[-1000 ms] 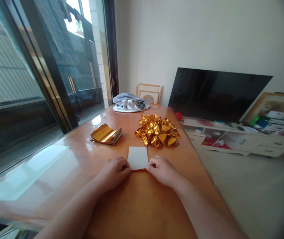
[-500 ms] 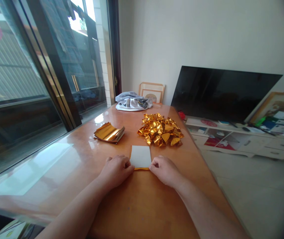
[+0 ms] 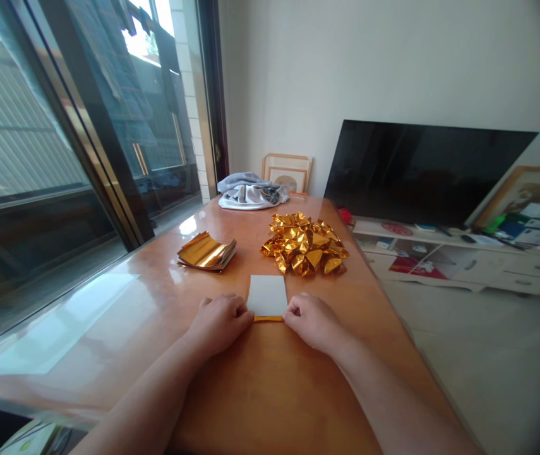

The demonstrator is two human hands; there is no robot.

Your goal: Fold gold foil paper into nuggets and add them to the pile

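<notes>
Gold-edged paper (image 3: pixel 268 294), face apparently plain.

Stack (image 3: pixel 207 253) left of pile (image 3: pixel 305 245), sheet (image 3: pixel 268 295) before both

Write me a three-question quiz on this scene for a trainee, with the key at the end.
1. True or false: the stack of flat gold paper lies to the left of the pile of folded gold pieces.

2. Where do the left hand and the right hand meet the pale sheet?
A) At its far corners
B) Near its two near corners
C) At its middle

3. Fill in the colour: the narrow strip along the sheet's near edge is ____.

Key: 1. True. 2. B. 3. Gold.
</notes>
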